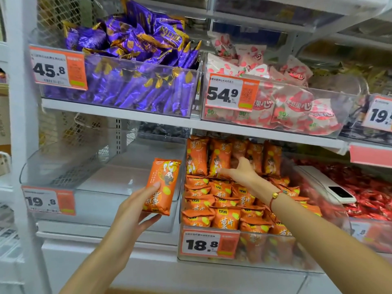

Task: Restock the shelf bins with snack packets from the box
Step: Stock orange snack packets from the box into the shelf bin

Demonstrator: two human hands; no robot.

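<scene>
On the lower shelf, the left hand [135, 211] is holding an orange packet [162, 186] upside down in front of the wall between two clear bins; its grip is grasping the packet, thumb on the printed face and fingers curling behind the bottom edge. To the left, the near bin [70, 187] is showing only its bare floor and is carrying a 19.8 tag [48, 200]. To the right, the orange bin [244, 242] is sitting packed with matching packets [224, 209], lying in rows at the front and standing upright at the back, behind an 18.8 tag [210, 244].

The right hand [241, 171] is reaching over those rows, its grip released, fingers spread and touching the upright packets at the back. A red cord bracelet [275, 196] with a gold bead is sitting on that wrist.

Further right, a bin of red packets [364, 187] is holding a white device [331, 187] with a dark screen resting along its near wall.

On the shelf above, purple packets [135, 60] are heaping over a bin with a 45.8 tag [58, 67], and pink-and-white strawberry packets [275, 98] are filling the bin beside it, tagged 54.9 [231, 92]. At the far right edge another tag [379, 113] is showing partly, reading 19.
</scene>
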